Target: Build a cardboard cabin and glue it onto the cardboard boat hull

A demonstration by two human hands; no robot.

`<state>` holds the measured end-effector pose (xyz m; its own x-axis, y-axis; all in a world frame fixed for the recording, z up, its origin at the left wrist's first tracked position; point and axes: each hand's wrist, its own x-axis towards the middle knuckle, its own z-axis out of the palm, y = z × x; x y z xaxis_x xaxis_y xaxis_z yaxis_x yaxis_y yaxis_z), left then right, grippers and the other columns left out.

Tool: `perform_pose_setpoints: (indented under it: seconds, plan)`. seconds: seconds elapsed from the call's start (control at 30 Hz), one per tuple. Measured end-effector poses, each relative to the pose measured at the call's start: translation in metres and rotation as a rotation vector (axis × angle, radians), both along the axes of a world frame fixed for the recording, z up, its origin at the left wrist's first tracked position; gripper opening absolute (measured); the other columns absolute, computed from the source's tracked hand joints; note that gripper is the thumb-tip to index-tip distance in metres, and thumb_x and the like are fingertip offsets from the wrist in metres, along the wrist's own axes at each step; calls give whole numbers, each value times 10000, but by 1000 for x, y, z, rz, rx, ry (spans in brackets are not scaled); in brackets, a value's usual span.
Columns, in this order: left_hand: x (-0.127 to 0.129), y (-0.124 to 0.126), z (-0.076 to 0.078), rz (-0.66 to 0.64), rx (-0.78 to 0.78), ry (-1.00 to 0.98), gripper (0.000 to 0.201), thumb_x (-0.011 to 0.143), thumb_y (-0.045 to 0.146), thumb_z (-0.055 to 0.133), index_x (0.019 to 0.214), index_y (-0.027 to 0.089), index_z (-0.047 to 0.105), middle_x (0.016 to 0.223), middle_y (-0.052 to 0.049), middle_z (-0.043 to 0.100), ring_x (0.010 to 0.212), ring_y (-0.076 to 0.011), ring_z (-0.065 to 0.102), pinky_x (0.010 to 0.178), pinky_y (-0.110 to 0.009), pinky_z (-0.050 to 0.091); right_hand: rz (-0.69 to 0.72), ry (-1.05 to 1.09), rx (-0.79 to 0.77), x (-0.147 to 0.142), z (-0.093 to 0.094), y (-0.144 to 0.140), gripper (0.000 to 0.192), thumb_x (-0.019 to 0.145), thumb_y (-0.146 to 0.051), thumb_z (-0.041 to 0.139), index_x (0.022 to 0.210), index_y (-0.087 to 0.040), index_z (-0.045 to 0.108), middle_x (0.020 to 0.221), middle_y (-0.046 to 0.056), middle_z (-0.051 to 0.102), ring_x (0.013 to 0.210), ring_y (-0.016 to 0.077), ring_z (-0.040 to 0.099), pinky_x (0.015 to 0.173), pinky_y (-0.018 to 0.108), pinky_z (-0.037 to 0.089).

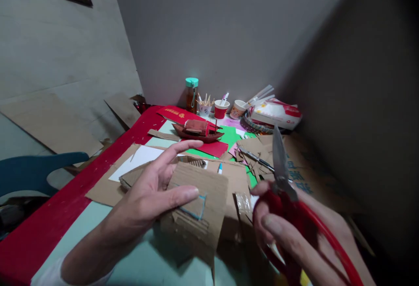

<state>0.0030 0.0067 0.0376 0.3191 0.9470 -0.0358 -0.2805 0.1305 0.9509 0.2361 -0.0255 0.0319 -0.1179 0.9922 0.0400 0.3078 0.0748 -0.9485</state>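
Note:
My left hand (153,190) holds a piece of brown cardboard (214,199) with the thumb on its face, the index finger stretched out above and the other fingers hidden behind. Blue marker lines form a rectangle on the cardboard, and its lower part looks torn. In my right hand (294,233) is a pair of scissors with red handles (327,225), the blades pointing up and seemingly together, apart from the cardboard. Behind my left hand a boat-shaped cardboard piece (131,178) lies on a flat cardboard sheet (104,188). A blue-capped marker (220,169) lies beyond the held piece.
A dark red model boat (196,131) stands mid-table. At the wall are a bottle (191,96), several paper cups (221,109) and a tissue pack (276,114). A utility knife (257,158) rests on cardboard scraps at right. A blue chair (39,168) stands left.

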Motion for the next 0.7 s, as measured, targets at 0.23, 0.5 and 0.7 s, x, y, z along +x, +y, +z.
perform_pose_setpoints:
  seconds: [0.23, 0.5, 0.7]
  plan:
    - [10, 8, -1, -347, 39, 267, 667, 771, 270, 810, 1384, 338, 556, 1043, -28, 769, 902, -215, 731, 736, -254, 549, 328, 272, -234, -9, -2, 9, 261, 821, -385, 786, 872, -223, 588, 648, -66, 538, 530, 90, 481, 478, 187, 384]
    - [13, -7, -8, 646, 502, 580, 60, 869, 337, 715, 886, 280, 718, 885, 11, 691, 823, -176, 646, 736, -244, 539, -36, 313, 40, -16, -15, 2, 222, 920, -429, 661, 874, -238, 557, 634, -68, 475, 521, 102, 466, 446, 184, 421]
    - [28, -20, -11, 335, 328, 570, 110, 847, 372, 719, 846, 280, 779, 844, -22, 755, 738, -187, 690, 634, -223, 556, -143, 448, 53, -28, -17, 0, 202, 915, -428, 674, 976, -256, 589, 748, -40, 589, 544, 110, 559, 460, 182, 487]
